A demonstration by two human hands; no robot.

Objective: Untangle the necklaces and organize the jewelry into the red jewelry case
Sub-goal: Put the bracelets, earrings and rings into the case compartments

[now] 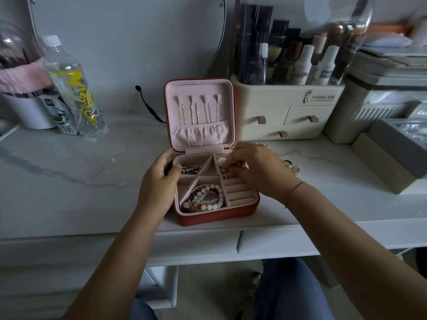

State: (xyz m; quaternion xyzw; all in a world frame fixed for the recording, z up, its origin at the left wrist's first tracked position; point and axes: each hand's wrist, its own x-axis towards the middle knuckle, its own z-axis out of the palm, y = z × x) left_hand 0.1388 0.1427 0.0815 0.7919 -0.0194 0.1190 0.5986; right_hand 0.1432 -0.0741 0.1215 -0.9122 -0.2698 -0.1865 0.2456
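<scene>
The red jewelry case (215,215) lies open on the white desk, its pink lid upright with several chains (200,109) hanging in it. White bead bracelets (208,197) fill the front compartment, and a dark metal piece (190,169) lies in the back left one. My left hand (159,181) grips the case's left wall. My right hand (254,169) pinches a small cross pendant (227,174) above the ring rolls, beside a white round piece (221,160). More gold jewelry (291,166) lies on the desk behind my right wrist.
A cream cosmetics organizer (286,116) with drawers stands right behind the case. A water bottle (74,88) and a carton (61,116) stand at the left. Grey boxes (392,153) sit at the right. A black cable (147,105) runs behind the case.
</scene>
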